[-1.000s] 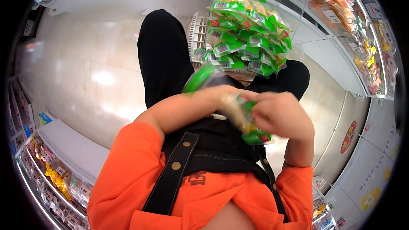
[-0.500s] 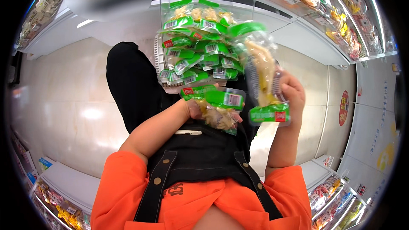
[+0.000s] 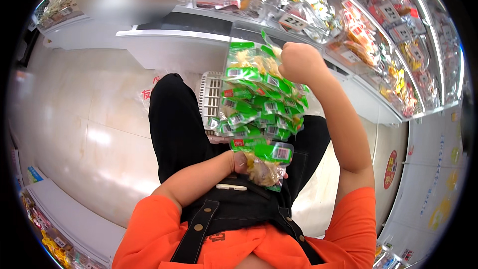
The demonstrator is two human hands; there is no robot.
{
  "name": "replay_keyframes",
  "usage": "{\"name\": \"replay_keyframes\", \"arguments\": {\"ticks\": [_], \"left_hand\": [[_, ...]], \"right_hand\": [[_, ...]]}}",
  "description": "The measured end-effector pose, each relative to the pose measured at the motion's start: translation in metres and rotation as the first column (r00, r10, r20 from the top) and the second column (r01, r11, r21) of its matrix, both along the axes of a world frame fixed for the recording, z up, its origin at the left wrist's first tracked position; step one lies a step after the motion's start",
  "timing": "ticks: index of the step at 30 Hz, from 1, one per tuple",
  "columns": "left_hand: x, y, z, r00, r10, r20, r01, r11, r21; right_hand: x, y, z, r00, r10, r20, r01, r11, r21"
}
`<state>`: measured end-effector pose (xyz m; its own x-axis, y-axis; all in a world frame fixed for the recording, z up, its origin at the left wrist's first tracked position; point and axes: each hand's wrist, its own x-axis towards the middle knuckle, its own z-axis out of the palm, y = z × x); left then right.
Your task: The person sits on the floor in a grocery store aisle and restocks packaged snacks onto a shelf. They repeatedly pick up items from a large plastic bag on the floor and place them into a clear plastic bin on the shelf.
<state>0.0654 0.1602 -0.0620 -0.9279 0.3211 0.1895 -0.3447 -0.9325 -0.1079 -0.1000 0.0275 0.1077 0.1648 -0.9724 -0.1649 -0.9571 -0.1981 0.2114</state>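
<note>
My left hand [image 3: 241,162] is closed around a couple of snack packs [image 3: 265,170], clear plastic with green ends and pale pieces inside that look like chicken feet. It rests close to my lap. My right hand [image 3: 301,64] reaches out to the far right of a clear plastic bin [image 3: 244,31]. A similar snack pack [image 3: 270,45] is pinched in its fingers, mostly hidden by the hand. Rows of the same green packs [image 3: 259,107] fill the bin, overlapping one another. Under and beside them, between my knees, shows a white slatted basket [image 3: 211,97].
Ahead, a lit shelf [image 3: 209,0] carries bins of bagged snacks with price tags. More shelving curves round the right side. A pulled-out white drawer or ledge [image 3: 169,52] stands left of the bin. Pale floor tiles [image 3: 94,104] lie to the left; a white shelf unit [image 3: 74,214] is behind.
My right hand has moved forward with its pack, from beside my lap to the bin's far end. My left hand still holds its packs. The view has shifted to show more shelf.
</note>
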Motion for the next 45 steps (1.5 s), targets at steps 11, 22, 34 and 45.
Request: {"name": "replay_keyframes", "arguments": {"ticks": [11, 22, 34, 45], "left_hand": [[0.0, -0.013, -0.004, 0.98, 0.09, -0.177, -0.105, 0.991, -0.078], [-0.01, -0.017, -0.007, 0.973, 0.046, -0.224, -0.083, 0.984, -0.156], [-0.009, -0.016, -0.001, 0.974, 0.194, -0.119, -0.189, 0.981, 0.052], [0.004, -0.007, 0.033, 0.94, 0.251, 0.232, -0.249, 0.968, -0.038]], "right_hand": [[0.011, -0.087, -0.046, 0.912, -0.172, 0.371, 0.043, 0.943, 0.331], [-0.018, -0.062, -0.097, 0.376, -0.703, 0.604, 0.053, 0.667, 0.743], [-0.013, -0.042, -0.079, 0.757, -0.055, 0.652, -0.065, 0.985, 0.159], [0.047, 0.186, -0.04, 0.159, -0.198, 0.967, 0.543, 0.836, 0.081]]}}
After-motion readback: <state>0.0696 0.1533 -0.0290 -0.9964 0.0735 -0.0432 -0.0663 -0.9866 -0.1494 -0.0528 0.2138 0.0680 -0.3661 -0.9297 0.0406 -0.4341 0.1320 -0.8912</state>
